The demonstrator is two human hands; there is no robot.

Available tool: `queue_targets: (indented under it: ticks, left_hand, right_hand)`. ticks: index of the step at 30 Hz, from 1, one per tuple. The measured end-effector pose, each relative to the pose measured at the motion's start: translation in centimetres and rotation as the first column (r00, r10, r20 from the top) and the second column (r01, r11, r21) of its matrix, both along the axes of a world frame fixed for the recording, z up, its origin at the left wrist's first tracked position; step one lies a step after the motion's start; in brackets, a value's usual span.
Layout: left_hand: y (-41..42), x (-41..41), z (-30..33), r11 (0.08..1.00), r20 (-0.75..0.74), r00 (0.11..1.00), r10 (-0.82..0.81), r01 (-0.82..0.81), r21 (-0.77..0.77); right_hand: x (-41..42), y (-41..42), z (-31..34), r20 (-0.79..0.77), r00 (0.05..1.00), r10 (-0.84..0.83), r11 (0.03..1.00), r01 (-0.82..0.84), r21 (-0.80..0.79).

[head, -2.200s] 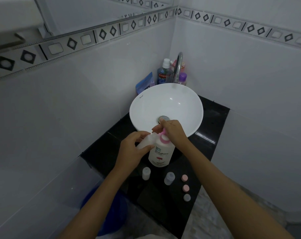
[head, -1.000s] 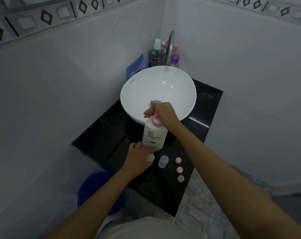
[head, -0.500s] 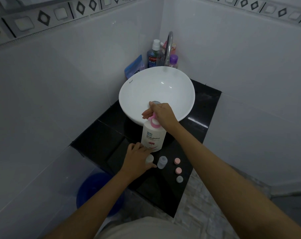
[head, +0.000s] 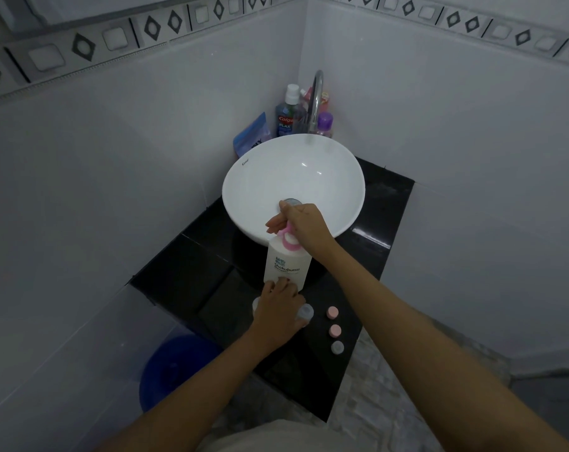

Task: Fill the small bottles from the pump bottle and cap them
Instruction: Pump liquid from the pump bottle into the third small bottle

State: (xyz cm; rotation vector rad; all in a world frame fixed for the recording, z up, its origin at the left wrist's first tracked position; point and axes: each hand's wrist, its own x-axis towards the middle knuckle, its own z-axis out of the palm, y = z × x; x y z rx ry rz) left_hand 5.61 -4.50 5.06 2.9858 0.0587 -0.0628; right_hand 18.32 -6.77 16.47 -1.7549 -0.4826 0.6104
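Note:
A white pump bottle [head: 286,264] with a pink pump stands on the black counter [head: 374,256] in front of the basin. My right hand [head: 304,223] grips its pump head from above. My left hand [head: 278,309] lies low at the bottle's base, fingertips touching its label. A small clear bottle [head: 305,313] sits between its thumb and forefinger. A second small white bottle [head: 256,301] peeks out at the hand's left edge, mostly hidden. Two pink caps [head: 332,312] [head: 335,330] and a grey cap [head: 337,347] lie in a row to the right.
A white bowl basin [head: 244,190] sits behind the pump bottle, with a chrome tap [head: 316,99] and several toiletry bottles [head: 288,115] in the corner. Tiled walls close in left and right. A blue bucket [head: 169,370] stands on the floor under the counter's front edge.
My left hand set the white small bottle down on the counter, then slid right onto the clear small bottle. My right hand stayed on the pump head.

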Motion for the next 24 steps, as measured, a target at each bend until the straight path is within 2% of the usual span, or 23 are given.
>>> queue_targets:
  ticks: [2,5,7,9,11,13,18,22,24]
  left_hand:
    - [0.0,-0.3,-0.3,0.997,0.057,0.998,0.018,-0.013,-0.073]
    - [0.0,-1.0,0.0,0.944,0.169,0.979,0.113,-0.053,-0.325]
    - [0.2,-1.6,1.0,0.817,0.146,0.959,0.241,-0.120,-0.563]
    - [0.7,-2.3,2.1,0.623,0.064,0.936,0.347,-0.179,-0.761]
    - [1.6,-2.8,3.2,0.458,0.026,0.912,0.409,-0.181,-0.870]
    - [2.8,-3.0,4.6,0.380,0.044,0.880,0.473,-0.158,-0.911]
    - [5.6,-2.9,7.5,0.398,0.130,0.846,0.517,-0.102,-0.912]
    - [6.6,-2.6,8.6,0.491,0.190,0.846,0.498,-0.094,-0.866]
    - [6.6,-2.4,8.8,0.514,0.205,0.842,0.500,-0.098,-0.852]
  right_hand:
    - [0.0,0.0,0.0,-0.002,1.000,0.000,1.000,0.000,0.003]
    - [0.1,0.0,-0.1,-0.006,1.000,0.002,1.000,-0.002,0.009]
    - [0.2,-0.1,0.0,-0.010,1.000,0.017,1.000,-0.017,0.008]
    - [0.3,-0.3,0.3,-0.029,0.998,0.052,0.999,-0.052,-0.003]
    - [0.4,-0.4,0.8,-0.061,0.994,0.088,0.995,-0.090,-0.031]
    - [0.3,-0.4,1.4,-0.093,0.989,0.113,0.993,-0.116,-0.021]
    - [0.1,-0.4,2.1,-0.142,0.982,0.123,0.989,-0.110,0.096]
    - [0.0,0.0,1.3,0.016,0.996,0.082,0.997,-0.082,0.000]
    - [0.1,0.1,0.9,0.031,0.998,0.061,0.998,-0.060,-0.010]
